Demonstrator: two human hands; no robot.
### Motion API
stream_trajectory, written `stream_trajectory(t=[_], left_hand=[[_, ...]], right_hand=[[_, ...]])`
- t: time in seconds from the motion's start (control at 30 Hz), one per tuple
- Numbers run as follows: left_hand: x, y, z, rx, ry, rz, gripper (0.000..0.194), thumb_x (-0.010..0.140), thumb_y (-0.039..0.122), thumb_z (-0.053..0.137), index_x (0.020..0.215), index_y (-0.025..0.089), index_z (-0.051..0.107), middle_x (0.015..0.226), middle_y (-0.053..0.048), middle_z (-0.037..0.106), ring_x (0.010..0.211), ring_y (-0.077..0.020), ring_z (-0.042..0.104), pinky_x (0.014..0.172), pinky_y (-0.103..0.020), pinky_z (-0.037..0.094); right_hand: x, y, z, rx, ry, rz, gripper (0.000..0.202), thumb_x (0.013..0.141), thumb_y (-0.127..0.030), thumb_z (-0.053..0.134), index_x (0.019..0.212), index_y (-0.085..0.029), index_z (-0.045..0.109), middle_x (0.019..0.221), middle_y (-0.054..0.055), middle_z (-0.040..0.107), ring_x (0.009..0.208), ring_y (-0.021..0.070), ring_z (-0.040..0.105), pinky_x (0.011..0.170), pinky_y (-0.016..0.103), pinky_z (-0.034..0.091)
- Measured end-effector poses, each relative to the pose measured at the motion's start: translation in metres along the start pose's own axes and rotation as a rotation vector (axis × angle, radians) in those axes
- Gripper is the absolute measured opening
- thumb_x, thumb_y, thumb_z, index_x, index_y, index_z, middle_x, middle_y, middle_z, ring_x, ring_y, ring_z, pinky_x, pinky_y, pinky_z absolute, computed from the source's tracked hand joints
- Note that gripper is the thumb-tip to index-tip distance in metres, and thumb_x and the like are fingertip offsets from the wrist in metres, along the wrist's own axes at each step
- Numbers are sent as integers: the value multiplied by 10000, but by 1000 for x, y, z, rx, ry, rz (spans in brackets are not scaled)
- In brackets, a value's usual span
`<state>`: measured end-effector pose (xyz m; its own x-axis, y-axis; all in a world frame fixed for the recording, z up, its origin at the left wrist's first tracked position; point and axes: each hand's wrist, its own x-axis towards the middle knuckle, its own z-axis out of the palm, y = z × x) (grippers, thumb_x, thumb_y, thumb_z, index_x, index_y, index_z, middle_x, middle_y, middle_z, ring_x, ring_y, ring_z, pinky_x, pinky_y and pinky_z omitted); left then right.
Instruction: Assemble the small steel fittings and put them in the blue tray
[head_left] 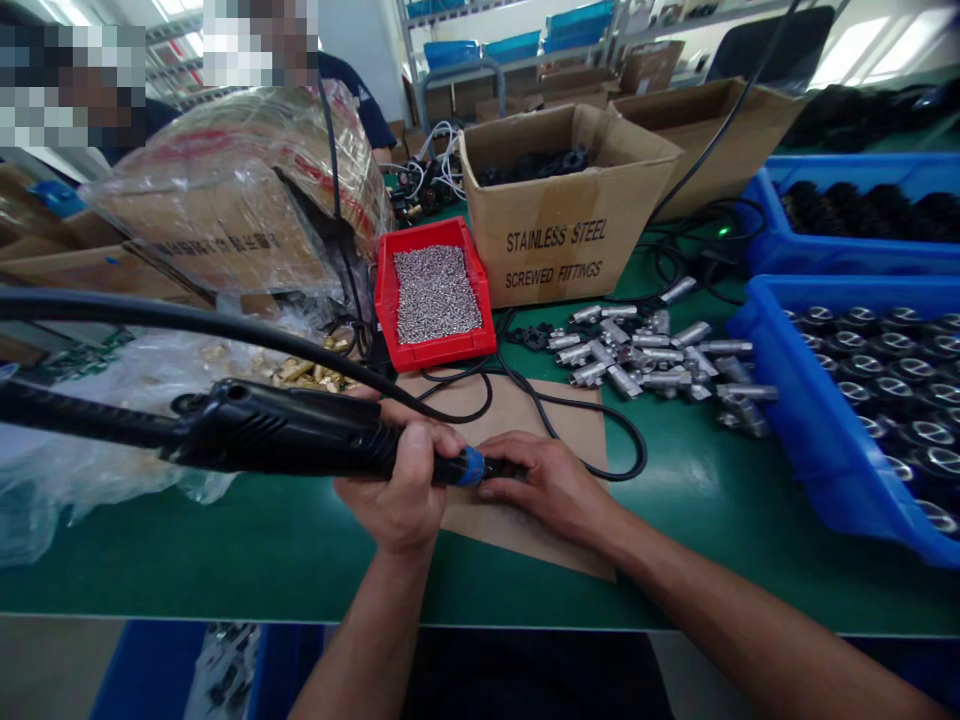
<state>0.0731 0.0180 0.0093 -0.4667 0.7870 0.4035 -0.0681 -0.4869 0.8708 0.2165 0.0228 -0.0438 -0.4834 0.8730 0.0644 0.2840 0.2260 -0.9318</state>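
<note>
My left hand (405, 490) is wrapped round a black corded electric screwdriver (292, 430), which lies nearly level and points right. Its blue collar (471, 466) is close to my right hand (551, 480). The fingers of that hand are closed at the driver's tip, around a small dark part that they mostly hide. Under both hands a sheet of brown cardboard (540, 540) lies on the green table. Just beyond it stands a red bin (386, 300) filled with small shiny metal pieces.
Metal fittings (637, 350) are piled right of the cardboard, beside a blue crate (795, 470) of round black parts. Behind are a carton (562, 250) and a plastic-wrapped box (225, 220). A black cable (637, 460) loops over the table. Two people are across it.
</note>
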Motion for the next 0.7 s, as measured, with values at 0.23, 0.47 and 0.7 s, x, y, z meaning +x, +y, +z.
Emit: stream_trajectory(t=[0.23, 0.47, 0.7], left_hand=[[1, -4, -2, -23, -23, 2, 280, 796, 149, 584, 1043, 213, 469, 611, 81, 535, 476, -108, 550, 519, -286, 544], [-3, -5, -3, -40, -26, 16, 329, 802, 90, 566, 1089, 201, 451, 617, 71, 571, 474, -127, 573, 517, -308, 547], [-3, -8, 0, -57, 19, -6, 315, 813, 140, 593, 1092, 222, 471, 631, 81, 570, 472, -101, 555, 521, -262, 542]], right_hand=[[2, 0, 0, 21, -3, 8, 280, 791, -286, 743, 1070, -272, 722, 1093, 29, 708, 1022, 212, 638, 924, 344, 471], [5, -2, 2, -6, -2, 21, 228, 767, -262, 761, 994, -251, 736, 1041, 39, 708, 999, 215, 636, 909, 349, 474], [3, -3, 1, -98, -13, -15, 264, 761, -282, 766, 1009, -223, 697, 992, 42, 676, 910, 199, 619, 819, 321, 470]])
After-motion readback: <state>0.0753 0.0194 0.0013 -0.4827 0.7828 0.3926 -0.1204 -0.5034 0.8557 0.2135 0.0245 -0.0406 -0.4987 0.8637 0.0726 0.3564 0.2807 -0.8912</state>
